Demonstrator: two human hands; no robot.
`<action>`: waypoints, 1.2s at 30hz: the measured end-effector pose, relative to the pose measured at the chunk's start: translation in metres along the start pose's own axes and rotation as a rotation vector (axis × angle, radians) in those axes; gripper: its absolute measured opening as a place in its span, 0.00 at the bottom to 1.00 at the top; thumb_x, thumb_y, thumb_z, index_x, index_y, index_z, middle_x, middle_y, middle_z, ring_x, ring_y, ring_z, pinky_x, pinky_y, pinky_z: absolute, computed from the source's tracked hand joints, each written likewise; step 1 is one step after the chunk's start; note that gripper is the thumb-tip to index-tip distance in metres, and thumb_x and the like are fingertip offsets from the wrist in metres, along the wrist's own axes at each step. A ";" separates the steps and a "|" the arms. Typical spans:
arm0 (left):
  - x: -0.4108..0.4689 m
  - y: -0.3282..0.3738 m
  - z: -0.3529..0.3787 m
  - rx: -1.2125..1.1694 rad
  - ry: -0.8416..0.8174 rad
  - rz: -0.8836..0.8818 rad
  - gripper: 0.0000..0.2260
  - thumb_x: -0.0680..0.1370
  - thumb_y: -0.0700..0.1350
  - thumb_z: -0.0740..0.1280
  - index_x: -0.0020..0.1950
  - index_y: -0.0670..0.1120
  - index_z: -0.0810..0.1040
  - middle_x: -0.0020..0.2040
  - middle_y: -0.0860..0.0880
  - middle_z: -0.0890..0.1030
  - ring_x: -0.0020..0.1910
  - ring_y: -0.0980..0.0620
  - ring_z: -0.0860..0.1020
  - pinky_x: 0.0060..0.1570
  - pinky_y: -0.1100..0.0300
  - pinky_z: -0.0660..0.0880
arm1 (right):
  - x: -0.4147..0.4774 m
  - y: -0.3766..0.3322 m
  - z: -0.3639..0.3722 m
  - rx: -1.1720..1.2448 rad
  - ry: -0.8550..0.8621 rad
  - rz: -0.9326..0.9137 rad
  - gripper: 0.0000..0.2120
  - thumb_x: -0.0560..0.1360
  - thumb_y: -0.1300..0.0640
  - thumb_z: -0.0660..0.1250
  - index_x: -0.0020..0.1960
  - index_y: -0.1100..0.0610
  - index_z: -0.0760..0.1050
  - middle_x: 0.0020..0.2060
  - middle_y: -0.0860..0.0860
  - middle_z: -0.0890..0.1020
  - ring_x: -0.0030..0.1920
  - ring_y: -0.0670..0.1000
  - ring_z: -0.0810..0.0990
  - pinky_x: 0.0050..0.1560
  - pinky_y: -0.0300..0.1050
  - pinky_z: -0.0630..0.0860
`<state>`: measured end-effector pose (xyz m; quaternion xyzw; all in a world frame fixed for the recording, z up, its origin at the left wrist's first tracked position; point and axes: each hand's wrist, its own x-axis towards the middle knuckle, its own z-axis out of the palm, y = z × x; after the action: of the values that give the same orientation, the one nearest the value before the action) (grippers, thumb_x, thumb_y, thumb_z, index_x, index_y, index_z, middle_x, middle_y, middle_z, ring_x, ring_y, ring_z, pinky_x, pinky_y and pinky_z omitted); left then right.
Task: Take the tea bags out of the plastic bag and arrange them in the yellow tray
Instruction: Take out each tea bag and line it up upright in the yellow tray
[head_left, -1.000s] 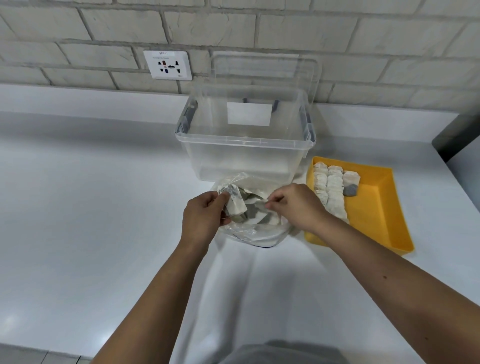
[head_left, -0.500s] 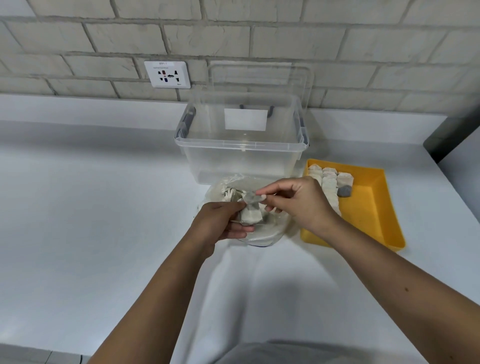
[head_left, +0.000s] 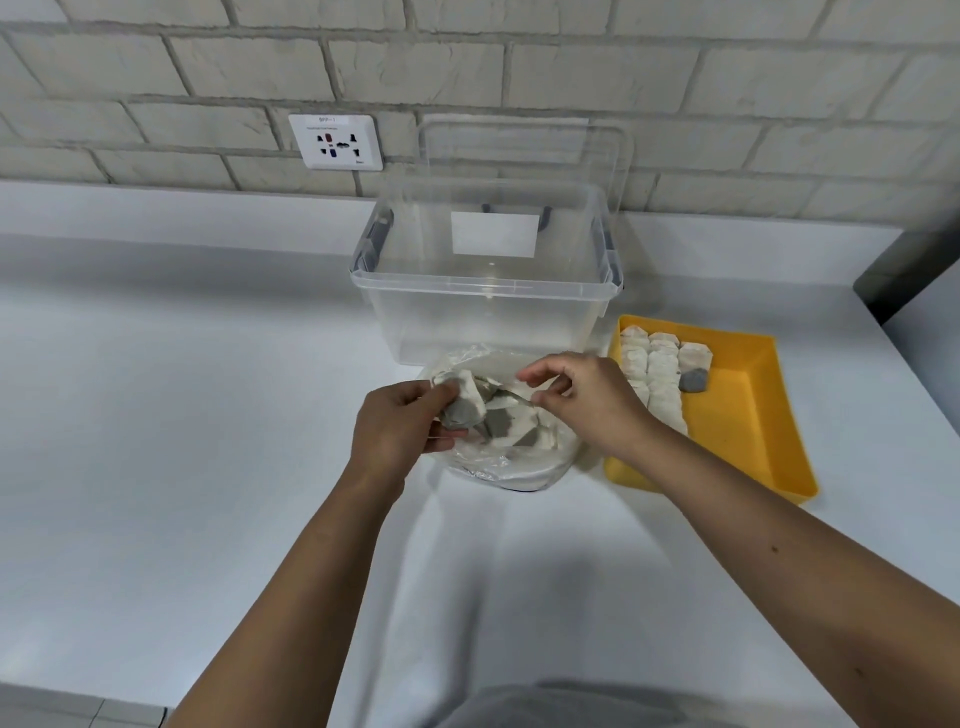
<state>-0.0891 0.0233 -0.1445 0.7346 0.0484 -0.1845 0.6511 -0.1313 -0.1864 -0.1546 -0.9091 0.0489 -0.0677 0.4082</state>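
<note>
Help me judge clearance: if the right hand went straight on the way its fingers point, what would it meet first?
The right hand points left; it would probably meet the tea bag held in the left hand, over the plastic bag, though depth is unclear.

White counter (head_left: 182, 415) bears clear bin (head_left: 483, 283), plastic bag (head_left: 498, 467), yellow tray (head_left: 743, 415).

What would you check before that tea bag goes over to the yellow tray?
1. The left hand has a firm hold on the tea bag: ok.
2. That tea bag is untangled from the others in the plastic bag: cannot tell.
3. The right hand has a string or tag pinched: cannot tell.
4. The yellow tray has bare room: ok.
5. The laid rows are neat: ok.
</note>
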 end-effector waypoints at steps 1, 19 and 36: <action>0.002 -0.001 -0.002 0.013 0.016 0.012 0.08 0.77 0.45 0.71 0.47 0.40 0.84 0.44 0.38 0.85 0.38 0.44 0.86 0.36 0.58 0.81 | 0.003 0.003 0.004 -0.045 -0.013 0.009 0.11 0.73 0.62 0.72 0.55 0.53 0.83 0.48 0.46 0.84 0.42 0.44 0.80 0.47 0.31 0.72; 0.009 -0.008 0.002 0.060 0.013 -0.011 0.08 0.78 0.45 0.71 0.48 0.39 0.83 0.44 0.38 0.85 0.37 0.44 0.86 0.36 0.58 0.80 | 0.013 0.008 0.044 -0.890 -0.204 -0.186 0.12 0.76 0.51 0.62 0.50 0.53 0.82 0.48 0.49 0.83 0.52 0.53 0.78 0.53 0.46 0.65; -0.018 0.016 0.023 -0.098 -0.342 -0.164 0.11 0.82 0.46 0.64 0.49 0.41 0.83 0.40 0.45 0.86 0.41 0.46 0.86 0.40 0.58 0.83 | -0.028 -0.015 -0.018 -0.480 0.203 -0.654 0.07 0.76 0.55 0.67 0.48 0.52 0.84 0.39 0.47 0.80 0.39 0.49 0.79 0.39 0.42 0.73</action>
<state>-0.1057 0.0019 -0.1253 0.6537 0.0058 -0.3565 0.6675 -0.1612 -0.1855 -0.1341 -0.9347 -0.1877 -0.2698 0.1350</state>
